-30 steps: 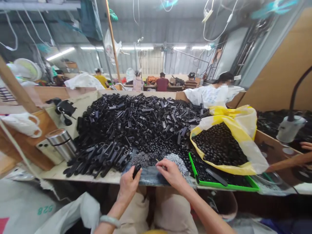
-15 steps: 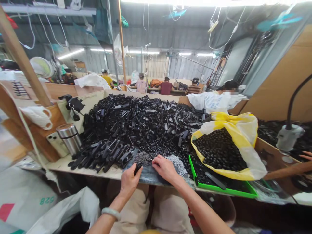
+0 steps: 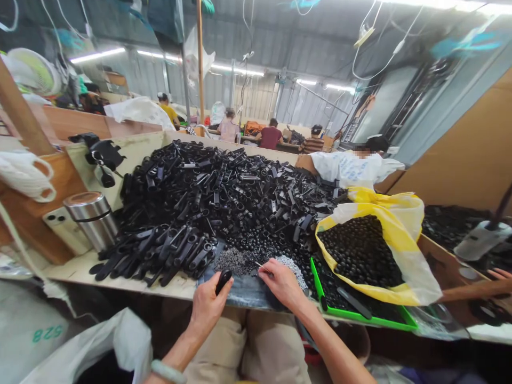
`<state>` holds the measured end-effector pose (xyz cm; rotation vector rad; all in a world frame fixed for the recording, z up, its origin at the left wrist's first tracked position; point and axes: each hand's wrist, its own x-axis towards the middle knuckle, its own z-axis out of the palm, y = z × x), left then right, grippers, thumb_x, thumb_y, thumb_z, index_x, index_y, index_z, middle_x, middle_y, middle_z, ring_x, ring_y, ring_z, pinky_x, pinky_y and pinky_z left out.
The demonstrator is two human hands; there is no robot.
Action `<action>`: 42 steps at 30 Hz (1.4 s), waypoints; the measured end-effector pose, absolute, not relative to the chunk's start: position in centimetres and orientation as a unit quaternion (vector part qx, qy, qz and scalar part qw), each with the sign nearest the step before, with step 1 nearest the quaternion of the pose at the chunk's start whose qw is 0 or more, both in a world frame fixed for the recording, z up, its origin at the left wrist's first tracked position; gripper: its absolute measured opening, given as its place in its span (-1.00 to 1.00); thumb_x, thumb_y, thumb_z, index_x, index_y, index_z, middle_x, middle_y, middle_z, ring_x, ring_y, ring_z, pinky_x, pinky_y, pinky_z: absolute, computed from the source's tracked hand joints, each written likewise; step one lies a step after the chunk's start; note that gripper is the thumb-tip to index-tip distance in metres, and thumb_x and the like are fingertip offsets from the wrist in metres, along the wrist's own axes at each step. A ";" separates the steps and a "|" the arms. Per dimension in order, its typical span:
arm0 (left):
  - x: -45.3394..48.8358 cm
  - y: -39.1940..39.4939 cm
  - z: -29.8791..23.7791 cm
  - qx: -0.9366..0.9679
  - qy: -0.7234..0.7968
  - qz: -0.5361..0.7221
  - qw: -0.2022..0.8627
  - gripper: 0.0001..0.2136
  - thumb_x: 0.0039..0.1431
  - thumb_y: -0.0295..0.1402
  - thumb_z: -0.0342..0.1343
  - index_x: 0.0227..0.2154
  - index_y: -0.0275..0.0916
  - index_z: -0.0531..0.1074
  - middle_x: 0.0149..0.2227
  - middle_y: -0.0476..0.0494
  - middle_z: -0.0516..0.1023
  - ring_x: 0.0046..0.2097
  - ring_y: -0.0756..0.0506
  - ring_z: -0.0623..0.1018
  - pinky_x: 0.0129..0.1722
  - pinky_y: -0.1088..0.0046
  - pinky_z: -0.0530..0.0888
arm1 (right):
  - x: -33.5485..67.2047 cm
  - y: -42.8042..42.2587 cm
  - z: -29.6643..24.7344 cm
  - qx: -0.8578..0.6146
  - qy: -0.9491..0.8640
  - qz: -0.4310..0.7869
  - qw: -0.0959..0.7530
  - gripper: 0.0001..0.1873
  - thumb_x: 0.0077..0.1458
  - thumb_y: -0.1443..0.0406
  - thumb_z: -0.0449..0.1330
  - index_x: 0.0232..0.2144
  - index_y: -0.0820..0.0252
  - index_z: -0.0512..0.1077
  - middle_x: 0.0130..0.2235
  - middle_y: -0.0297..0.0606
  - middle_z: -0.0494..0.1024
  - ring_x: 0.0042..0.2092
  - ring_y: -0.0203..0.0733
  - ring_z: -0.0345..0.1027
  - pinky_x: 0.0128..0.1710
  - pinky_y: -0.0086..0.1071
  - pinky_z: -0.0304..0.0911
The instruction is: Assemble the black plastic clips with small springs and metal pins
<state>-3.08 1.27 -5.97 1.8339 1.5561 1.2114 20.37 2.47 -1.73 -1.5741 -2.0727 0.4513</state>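
Note:
My left hand (image 3: 208, 301), with a pale bangle on its wrist, is closed round a black plastic piece (image 3: 224, 279) whose rounded end points up. My right hand (image 3: 283, 282) pinches a thin, light-coloured pin-like piece (image 3: 260, 264) over the dark mat (image 3: 250, 285). Just beyond the hands lie a pile of small grey-brown parts (image 3: 231, 260) and a pile of small silvery pins (image 3: 294, 266), the latter partly hidden by my right hand. Long black plastic pieces with ringed ends (image 3: 176, 253) lie stacked to the left.
A large heap of black plastic parts (image 3: 224, 186) fills the back of the bench. On the right are a yellow-and-white bag (image 3: 416, 256) of black knobs and a green tray (image 3: 372, 320). A steel flask (image 3: 93, 218) stands left. A co-worker's hand (image 3: 500, 274) shows far right.
The view has tilted and shifted slightly. My right hand has moved a little to the right, away from the left hand. Both still hold their pieces.

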 end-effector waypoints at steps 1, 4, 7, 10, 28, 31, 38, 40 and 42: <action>-3.1 1.2 -5.9 0.659 0.562 0.442 0.233 -0.68 0.23 -0.06 0.06 -0.50 -0.16 0.44 -0.59 0.02 0.49 -0.52 -0.05 0.46 -0.48 0.50 0.30 | 20.2 2.5 -1.9 -0.580 -0.757 0.169 0.249 -0.86 0.21 0.37 0.22 -0.31 0.11 0.59 -0.26 -0.29 0.58 -0.23 -0.17 0.46 -0.22 -0.38 0.24; -3.0 1.2 -5.9 0.640 0.563 0.451 0.265 -0.69 0.18 -0.05 0.10 -0.49 -0.17 0.47 -0.59 0.01 0.50 -0.51 -0.07 0.46 -0.46 0.49 0.31 | 19.7 2.6 -2.3 -0.585 -0.747 0.185 0.259 -0.90 0.16 0.35 0.26 -0.32 0.10 0.60 -0.27 -0.30 0.55 -0.26 -0.17 0.44 -0.24 -0.38 0.23; -3.1 1.3 -5.8 0.617 0.565 0.455 0.304 -0.70 0.13 -0.04 0.15 -0.49 -0.17 0.49 -0.59 0.01 0.49 -0.51 -0.07 0.45 -0.45 0.48 0.31 | 19.4 2.7 -2.6 -0.586 -0.732 0.208 0.279 -0.88 0.14 0.36 0.25 -0.35 0.10 0.61 -0.30 -0.29 0.53 -0.28 -0.16 0.42 -0.25 -0.36 0.21; -3.2 1.3 -5.3 0.590 0.561 0.460 0.354 -0.70 0.10 -0.03 0.19 -0.48 -0.18 0.51 -0.56 -0.01 0.50 -0.46 -0.09 0.46 -0.41 0.48 0.34 | 19.4 2.8 -2.5 -0.584 -0.710 0.239 0.313 -0.84 0.16 0.31 0.21 -0.39 0.11 0.61 -0.34 -0.27 0.50 -0.28 -0.14 0.38 -0.24 -0.33 0.20; 0.7 0.2 0.3 0.314 0.526 0.421 0.669 -0.43 -0.20 0.23 0.36 -0.47 -0.21 0.39 -0.69 0.24 0.11 -0.59 0.10 0.00 -0.60 0.56 -0.05 | 17.4 0.8 -1.0 -0.506 -0.543 0.496 0.451 -0.65 0.16 -0.01 0.31 -0.36 0.14 0.62 -0.39 -0.32 0.42 -0.36 -0.22 0.19 -0.41 -0.42 0.10; 0.7 0.2 0.5 0.316 0.535 0.426 0.657 -0.46 -0.15 0.18 0.36 -0.47 -0.23 0.39 -0.67 0.23 0.10 -0.57 0.10 -0.02 -0.59 0.55 -0.05 | 17.4 1.1 -1.0 -0.502 -0.564 0.481 0.446 -0.69 0.18 0.03 0.30 -0.37 0.13 0.62 -0.39 -0.32 0.43 -0.33 -0.20 0.24 -0.33 -0.38 0.12; 0.7 0.2 -0.5 0.298 0.539 0.430 0.660 -0.47 -0.15 0.16 0.38 -0.50 -0.22 0.36 -0.65 0.23 0.07 -0.56 0.10 -0.04 -0.60 0.55 -0.07 | 17.2 1.4 -0.9 -0.483 -0.615 0.464 0.416 -0.73 0.26 0.11 0.24 -0.36 0.12 0.62 -0.39 -0.32 0.45 -0.31 -0.18 0.30 -0.31 -0.36 0.12; 0.7 0.4 -1.2 0.296 0.541 0.428 0.660 -0.45 -0.19 0.18 0.38 -0.49 -0.22 0.38 -0.66 0.25 0.04 -0.57 0.11 -0.07 -0.62 0.55 -0.09 | 17.2 1.4 -0.9 -0.482 -0.623 0.454 0.418 -0.74 0.26 0.12 0.24 -0.36 0.11 0.62 -0.40 -0.32 0.44 -0.32 -0.18 0.30 -0.32 -0.37 0.13; 0.7 0.4 -1.6 0.295 0.543 0.431 0.657 -0.46 -0.18 0.18 0.38 -0.47 -0.23 0.40 -0.65 0.25 0.04 -0.57 0.11 -0.08 -0.62 0.55 -0.10 | 17.2 1.4 -0.9 -0.480 -0.629 0.447 0.418 -0.75 0.26 0.13 0.24 -0.36 0.11 0.62 -0.41 -0.33 0.43 -0.33 -0.19 0.30 -0.33 -0.37 0.13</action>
